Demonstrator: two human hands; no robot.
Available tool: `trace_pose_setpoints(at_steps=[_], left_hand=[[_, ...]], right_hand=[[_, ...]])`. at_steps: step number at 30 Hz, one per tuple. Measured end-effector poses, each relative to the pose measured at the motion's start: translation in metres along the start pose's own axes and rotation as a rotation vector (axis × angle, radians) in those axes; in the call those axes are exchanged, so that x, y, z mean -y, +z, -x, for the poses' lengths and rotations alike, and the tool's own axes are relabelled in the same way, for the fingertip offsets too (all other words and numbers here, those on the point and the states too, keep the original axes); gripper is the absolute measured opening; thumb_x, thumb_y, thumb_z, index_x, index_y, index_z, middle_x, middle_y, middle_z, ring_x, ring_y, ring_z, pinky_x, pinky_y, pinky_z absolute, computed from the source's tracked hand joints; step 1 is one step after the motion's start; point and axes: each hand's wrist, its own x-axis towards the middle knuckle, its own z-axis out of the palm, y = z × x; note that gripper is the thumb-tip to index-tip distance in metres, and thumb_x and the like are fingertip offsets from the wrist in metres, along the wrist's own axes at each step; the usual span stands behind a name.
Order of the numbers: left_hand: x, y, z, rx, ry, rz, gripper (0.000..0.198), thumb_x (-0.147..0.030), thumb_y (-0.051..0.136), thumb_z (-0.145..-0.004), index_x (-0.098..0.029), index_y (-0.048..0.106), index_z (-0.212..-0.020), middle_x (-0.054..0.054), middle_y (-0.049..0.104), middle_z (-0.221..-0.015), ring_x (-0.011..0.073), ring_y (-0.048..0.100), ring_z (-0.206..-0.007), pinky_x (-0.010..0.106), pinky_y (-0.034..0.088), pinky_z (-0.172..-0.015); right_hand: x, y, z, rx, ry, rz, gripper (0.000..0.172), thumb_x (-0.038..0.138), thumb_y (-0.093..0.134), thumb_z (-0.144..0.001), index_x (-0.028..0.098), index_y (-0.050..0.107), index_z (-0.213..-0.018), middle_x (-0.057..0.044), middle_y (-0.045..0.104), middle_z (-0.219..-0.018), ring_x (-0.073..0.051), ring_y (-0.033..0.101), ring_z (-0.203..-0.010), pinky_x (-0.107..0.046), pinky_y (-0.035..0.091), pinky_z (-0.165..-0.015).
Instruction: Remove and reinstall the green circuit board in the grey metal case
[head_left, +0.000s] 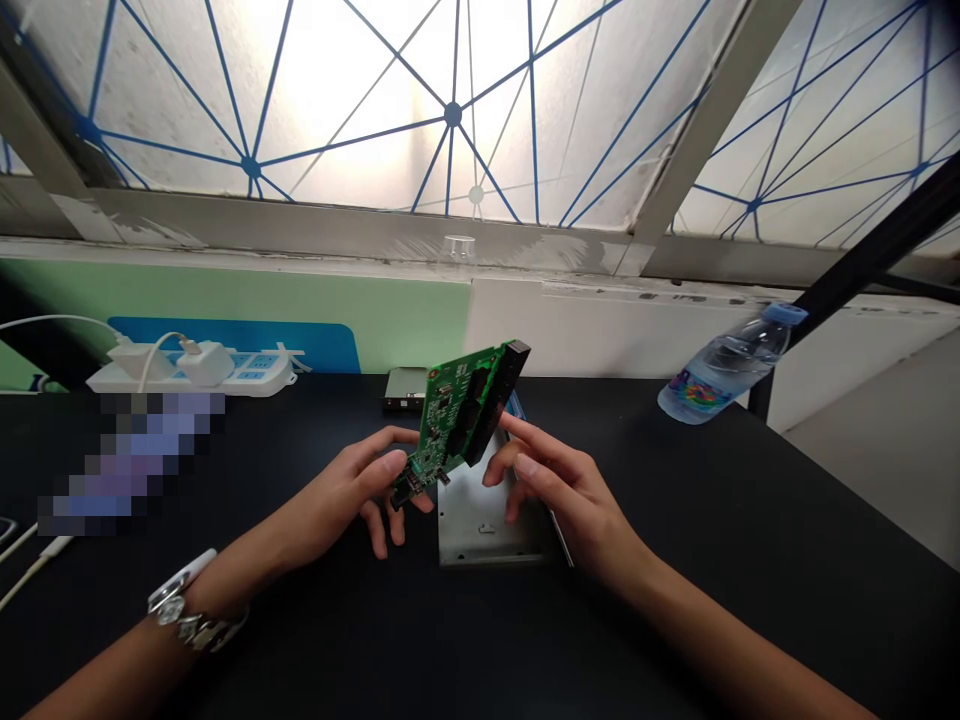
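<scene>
A green circuit board [450,410] with a long black strip along its right side is held up at a tilt above the desk. My left hand [367,480] pinches its lower left corner between thumb and fingers. My right hand [570,485] is at the board's right side with its fingers apart and curved. Its index fingertip is at the black strip; whether it touches, I cannot tell. Beneath the board lies a flat silver metal casing [487,530], partly covered by the board and my right hand. Something blue shows behind the strip, mostly hidden.
On the black desk [322,640], a small metal box [405,388] sits at the back. A white power strip [259,375] with plugs and cables stands at the back left, by a blurred-out item [135,465]. At right, a water bottle [724,370] leans near a black metal bar [862,240].
</scene>
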Motion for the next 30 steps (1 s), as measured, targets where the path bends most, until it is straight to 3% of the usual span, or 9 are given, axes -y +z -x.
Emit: trace_pose_setpoints(at_steps=[3,7,12,16,20,24,27,30], left_hand=[[0.0,0.0,0.001,-0.052,0.021,-0.064,0.073,-0.068,0.056,-0.094,-0.015,0.042,-0.143,0.016,0.075,-0.099,0.0203,0.069,-0.063,0.028,0.058,-0.049],[0.004,-0.002,0.001,-0.072,0.064,-0.143,0.074,-0.069,0.057,-0.092,-0.015,0.045,-0.142,0.015,0.075,-0.099,0.0205,0.069,-0.064,0.026,0.055,-0.047],[0.007,-0.006,0.001,-0.088,0.088,-0.222,0.064,-0.06,0.057,-0.097,-0.02,0.045,-0.145,0.016,0.073,-0.115,0.0228,0.07,-0.078,0.027,0.057,-0.051],[0.004,-0.005,0.004,-0.164,0.105,-0.393,0.066,-0.049,0.073,-0.089,-0.027,0.046,-0.146,0.014,0.069,-0.127,0.0249,0.069,-0.093,0.028,0.059,-0.061],[0.0,-0.002,0.005,-0.217,0.163,-0.547,0.082,-0.046,0.082,-0.082,-0.029,0.041,-0.151,0.012,0.069,-0.131,0.0244,0.069,-0.093,0.029,0.06,-0.064],[0.0,-0.003,0.004,-0.259,0.232,-0.639,0.093,-0.047,0.084,-0.079,-0.031,0.035,-0.156,0.013,0.065,-0.138,0.0296,0.07,-0.106,0.032,0.065,-0.068],[0.005,-0.005,0.004,-0.325,0.303,-0.724,0.094,-0.046,0.084,-0.079,-0.031,0.034,-0.158,0.014,0.06,-0.145,0.0319,0.07,-0.108,0.036,0.066,-0.072],[0.009,-0.005,0.002,-0.383,0.373,-0.763,0.09,-0.043,0.081,-0.082,-0.032,0.034,-0.157,0.014,0.054,-0.15,0.0284,0.073,-0.1,0.041,0.067,-0.079]], right_hand=[[0.0,0.0,0.0,-0.007,0.048,-0.117,0.044,0.04,0.064,-0.098,0.022,0.066,-0.139,-0.01,0.072,-0.095,-0.024,0.064,-0.092,-0.03,0.055,-0.059],[0.005,0.001,0.0,-0.004,0.094,-0.217,0.041,0.04,0.063,-0.097,0.02,0.07,-0.132,-0.014,0.073,-0.102,-0.026,0.064,-0.092,-0.03,0.054,-0.056],[0.009,0.003,-0.001,-0.013,0.109,-0.241,0.038,0.044,0.061,-0.095,0.021,0.072,-0.123,-0.014,0.072,-0.106,-0.027,0.063,-0.091,-0.031,0.053,-0.056],[0.01,0.0,-0.001,-0.012,0.161,-0.277,0.043,0.043,0.055,-0.094,0.022,0.072,-0.127,-0.014,0.072,-0.115,-0.03,0.065,-0.097,-0.033,0.054,-0.057],[0.015,0.0,-0.001,-0.036,0.224,-0.286,0.048,0.046,0.053,-0.092,0.026,0.071,-0.132,-0.011,0.074,-0.118,-0.032,0.068,-0.103,-0.044,0.058,-0.078],[0.02,0.002,0.0,-0.058,0.237,-0.275,0.043,0.046,0.058,-0.092,0.026,0.075,-0.126,-0.009,0.071,-0.13,-0.033,0.065,-0.119,-0.047,0.049,-0.101],[0.018,0.001,-0.001,-0.035,0.228,-0.274,0.042,0.038,0.067,-0.087,0.026,0.074,-0.127,-0.009,0.073,-0.126,-0.031,0.066,-0.115,-0.043,0.05,-0.097],[0.011,-0.002,-0.003,-0.006,0.231,-0.289,0.045,0.03,0.074,-0.083,0.028,0.071,-0.128,-0.006,0.074,-0.114,-0.027,0.07,-0.103,-0.038,0.052,-0.088]])
